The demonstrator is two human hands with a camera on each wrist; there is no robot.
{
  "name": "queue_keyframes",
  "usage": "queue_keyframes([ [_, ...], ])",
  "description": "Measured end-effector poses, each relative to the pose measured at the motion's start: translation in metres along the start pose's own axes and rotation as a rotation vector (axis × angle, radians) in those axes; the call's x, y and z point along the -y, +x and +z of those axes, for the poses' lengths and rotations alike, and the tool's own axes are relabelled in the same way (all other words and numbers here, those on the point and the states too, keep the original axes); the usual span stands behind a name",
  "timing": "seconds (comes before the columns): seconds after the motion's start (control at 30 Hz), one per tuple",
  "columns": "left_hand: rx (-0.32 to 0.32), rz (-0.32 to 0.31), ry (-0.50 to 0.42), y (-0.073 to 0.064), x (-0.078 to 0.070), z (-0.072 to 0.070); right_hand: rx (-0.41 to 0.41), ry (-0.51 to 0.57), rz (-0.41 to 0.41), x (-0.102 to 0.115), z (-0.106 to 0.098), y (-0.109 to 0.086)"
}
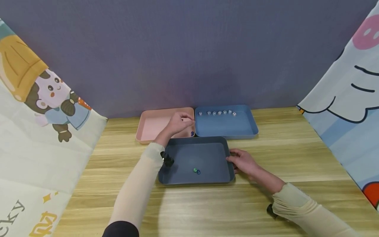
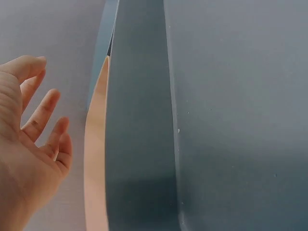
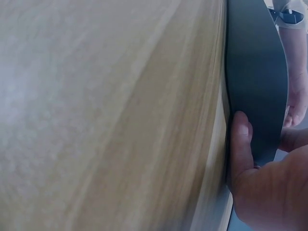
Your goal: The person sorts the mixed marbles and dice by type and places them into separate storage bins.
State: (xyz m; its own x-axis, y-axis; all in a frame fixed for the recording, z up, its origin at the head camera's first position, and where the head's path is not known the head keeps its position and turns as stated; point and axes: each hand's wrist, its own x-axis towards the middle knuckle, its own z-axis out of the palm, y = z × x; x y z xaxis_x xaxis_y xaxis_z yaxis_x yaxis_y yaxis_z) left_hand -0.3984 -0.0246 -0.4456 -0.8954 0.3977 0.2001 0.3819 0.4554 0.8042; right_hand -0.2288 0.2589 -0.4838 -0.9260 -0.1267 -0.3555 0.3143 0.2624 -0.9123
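Note:
My left hand (image 1: 179,123) hovers above the right part of the pink tray (image 1: 142,126), thumb and index finger close together. In the left wrist view no object shows between the fingers (image 2: 42,115). Dark blue marbles (image 1: 192,133) lie below it in the pink tray's near right corner. My right hand (image 1: 244,162) grips the right wall of the dark grey-blue tray (image 1: 183,156), thumb over the rim and fingers outside. A green marble (image 1: 195,170) and a dark blue marble (image 1: 198,172) lie side by side on that tray's floor.
Several small white dice (image 1: 219,113) form a rough row at the back of the blue tray (image 1: 226,128), right of the pink one. All the trays stand close together on a wood-grain table (image 1: 284,141). A grey-blue wall (image 1: 189,56) rises behind; printed cloths hang at both sides.

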Motion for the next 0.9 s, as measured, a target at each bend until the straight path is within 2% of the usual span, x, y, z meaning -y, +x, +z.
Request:
queue_keyframes([
  [0.27,0.145,0.096,0.066,-0.014,-0.018,-0.002,-0.013,-0.008,0.012,-0.003,0.006,-0.005],
  [0.53,0.362,0.23,0.192,-0.026,-0.041,-0.003,-0.022,-0.008,-0.004,-0.005,0.013,-0.01],
  [0.8,0.604,0.172,0.229,-0.048,-0.058,0.001,-0.026,-0.001,0.0,-0.007,0.017,-0.015],
  [0.9,0.679,0.186,0.281,-0.054,-0.061,0.003,-0.027,0.002,0.003,-0.007,0.017,-0.014],
])
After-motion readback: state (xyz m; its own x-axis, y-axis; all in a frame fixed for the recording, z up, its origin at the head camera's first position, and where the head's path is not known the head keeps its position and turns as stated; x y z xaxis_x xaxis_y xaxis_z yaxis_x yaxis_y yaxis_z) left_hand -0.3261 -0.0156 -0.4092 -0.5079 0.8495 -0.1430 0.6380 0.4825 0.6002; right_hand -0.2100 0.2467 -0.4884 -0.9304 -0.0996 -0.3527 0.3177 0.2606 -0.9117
